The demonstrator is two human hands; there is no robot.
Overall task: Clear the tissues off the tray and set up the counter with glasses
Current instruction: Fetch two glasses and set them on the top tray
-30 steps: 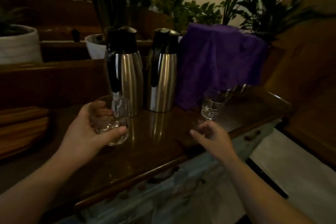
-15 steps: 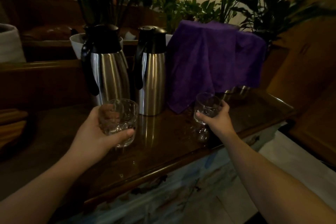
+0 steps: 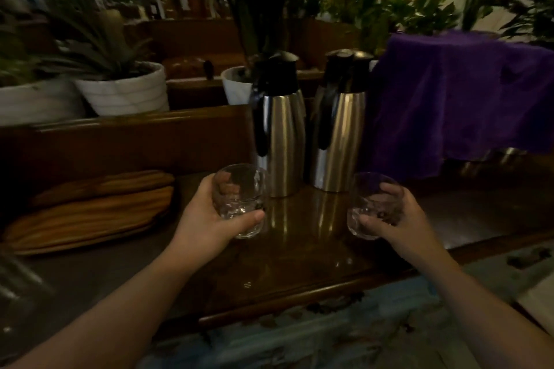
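Fingers: our left hand (image 3: 209,219) wraps one glass (image 3: 239,199); right hand (image 3: 398,219) wraps another glass (image 3: 373,207).
Position: both above the table (image 3: 299,272), before two flasks (image 3: 280,141).
Technique: we should lower them upright, apart.

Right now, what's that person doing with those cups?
A person is holding two clear glasses, one in each hand, above a dark wooden counter. The left hand is wrapped around one glass, and the right hand grips the other glass. Just behind them stand two steel jugs with black tops, next to a purple cloth. Wooden trays sit off to the left. Neither glass looks set down yet.
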